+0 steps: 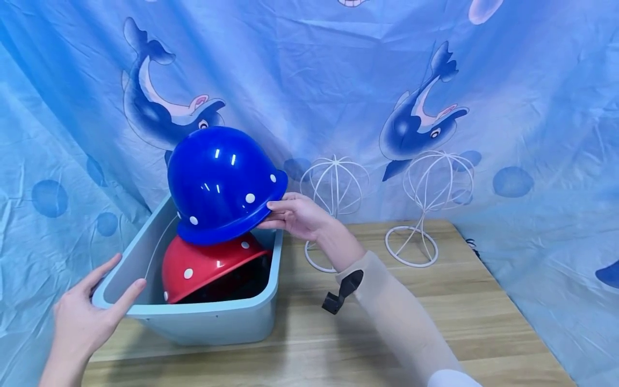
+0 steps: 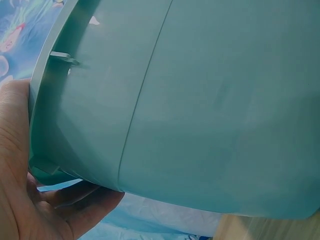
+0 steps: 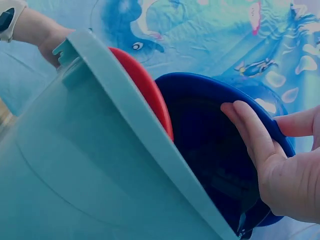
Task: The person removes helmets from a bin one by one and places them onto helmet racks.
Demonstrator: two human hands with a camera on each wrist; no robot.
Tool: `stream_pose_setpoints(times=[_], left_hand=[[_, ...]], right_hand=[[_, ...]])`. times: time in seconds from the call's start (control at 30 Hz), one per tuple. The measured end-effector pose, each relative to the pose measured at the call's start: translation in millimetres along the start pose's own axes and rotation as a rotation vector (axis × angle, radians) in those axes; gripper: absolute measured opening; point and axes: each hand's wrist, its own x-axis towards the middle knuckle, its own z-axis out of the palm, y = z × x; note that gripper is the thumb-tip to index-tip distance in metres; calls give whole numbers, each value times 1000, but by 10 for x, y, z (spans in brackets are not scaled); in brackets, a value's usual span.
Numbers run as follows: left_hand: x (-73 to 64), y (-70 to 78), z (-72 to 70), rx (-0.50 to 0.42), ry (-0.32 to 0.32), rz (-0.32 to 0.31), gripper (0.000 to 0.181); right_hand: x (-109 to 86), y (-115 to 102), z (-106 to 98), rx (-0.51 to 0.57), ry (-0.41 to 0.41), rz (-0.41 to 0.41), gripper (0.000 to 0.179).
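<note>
Blue helmet (image 1: pixel 222 177): over the far part of the green-blue bin (image 1: pixel 217 325), dome up, tilted. Red helmet (image 1: pixel 208 263) sits in the bin right below it, also tilted; whether the two shells touch, can't tell.

Right hand (image 1: pixel 304 215) holds the blue helmet by the right side of its rim, thumb on the outside, fingers inside the shell. Left hand (image 1: pixel 89 317) grips the bin's near left corner, thumb over the rim, other fingers outside.

Handling, judged by looks: hard shiny plastic, stiff, probably light for its bulk, not very fragile though it could scuff. Smooth dome likely slips under a palm, so the rim is the better hold. One-sided pinch may let the far side droop and swing; a second hold on the opposite rim would level it. Round white studs sit just above the rim, small, poor to grip.

Two white wire stands to the right on the bench (image 1: pixel 309 360): left one (image 1: pixel 336 188) partly behind the right hand, right one (image 1: pixel 423 210) in plain sight, both bare. Blue dolphin-print cloth (image 1: pixel 314 80) hangs behind.
</note>
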Motion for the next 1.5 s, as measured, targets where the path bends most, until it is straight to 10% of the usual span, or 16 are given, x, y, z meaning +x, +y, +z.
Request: stream_pose_setpoints(times=[0.83, 1.5], left_hand=[[-5, -4, 81, -15, 23, 36, 70], [-5, 9, 105, -25, 25, 27, 71]], right_hand=[[-766, -707, -594, 91, -237, -460, 29], [-1760, -1227, -1512, 135, -294, -520, 56]])
